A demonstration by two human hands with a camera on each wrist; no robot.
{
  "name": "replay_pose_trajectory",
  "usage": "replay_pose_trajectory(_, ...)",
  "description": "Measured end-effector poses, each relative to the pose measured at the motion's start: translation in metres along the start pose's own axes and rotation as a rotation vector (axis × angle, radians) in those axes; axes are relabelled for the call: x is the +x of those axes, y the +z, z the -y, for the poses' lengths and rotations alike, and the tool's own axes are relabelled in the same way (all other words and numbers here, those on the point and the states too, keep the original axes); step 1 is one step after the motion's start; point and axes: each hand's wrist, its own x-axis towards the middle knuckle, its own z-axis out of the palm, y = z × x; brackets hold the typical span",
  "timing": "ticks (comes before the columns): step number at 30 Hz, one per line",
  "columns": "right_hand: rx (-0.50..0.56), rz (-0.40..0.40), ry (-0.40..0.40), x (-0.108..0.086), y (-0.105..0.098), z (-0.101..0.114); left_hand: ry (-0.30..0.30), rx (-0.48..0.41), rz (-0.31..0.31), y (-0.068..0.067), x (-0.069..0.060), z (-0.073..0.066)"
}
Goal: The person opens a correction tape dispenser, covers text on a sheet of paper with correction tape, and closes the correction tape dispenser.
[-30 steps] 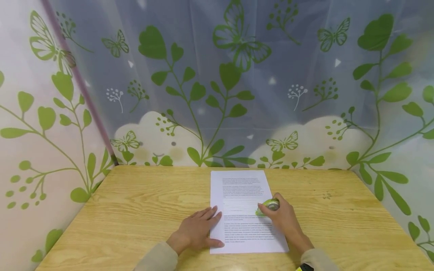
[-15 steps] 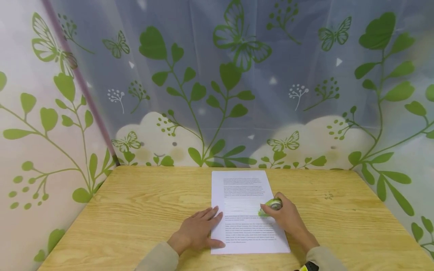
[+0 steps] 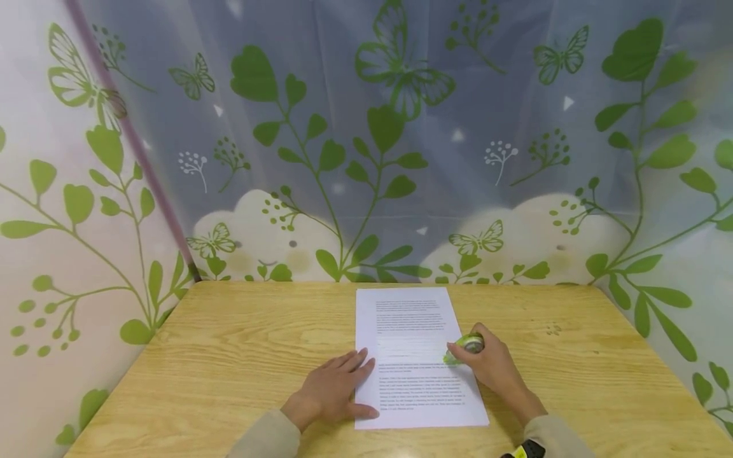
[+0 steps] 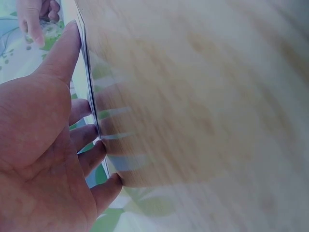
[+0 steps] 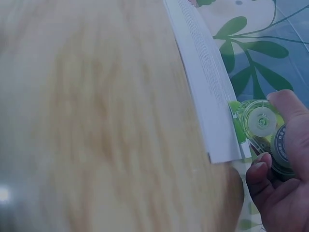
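A printed sheet of paper (image 3: 418, 397) lies on the wooden table, with white bands across the lines at its middle. My left hand (image 3: 335, 388) rests on the paper's left edge, fingers spread; in the left wrist view the left hand (image 4: 53, 130) has its fingertips along that edge. Near the right edge of the sheet, my right hand (image 3: 498, 366) grips a green correction tape dispenser (image 3: 466, 346) between thumb and fingers. In the right wrist view, the clear-cased correction tape (image 5: 260, 121) shows its reels, its green tip at the paper. The right palm is mostly hidden.
The wooden table (image 3: 258, 331) extends on both sides of the paper. Behind it hangs a curtain (image 3: 321, 159) printed with leaves, butterflies and clouds. A few small marks (image 3: 552, 329) dot the tabletop on the right. A watch (image 3: 527, 449) is on the right wrist.
My right hand has slid to the right with the correction tape, toward the paper's right edge. The left hand stays in place on the sheet.
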Motion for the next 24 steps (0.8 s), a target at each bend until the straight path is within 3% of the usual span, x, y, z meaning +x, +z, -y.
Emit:
replay_pose_trajectory(15,-0.006,-0.011,0.008,-0.002,-0.007,-0.005,-0.003,-0.014,-0.003,-0.001,-0.001,-0.001)
replay_pose_trajectory(24,0.113,-0.009,0.082,-0.002,-0.008,-0.011,0.000,-0.023,0.001,0.000,0.000,0.000)
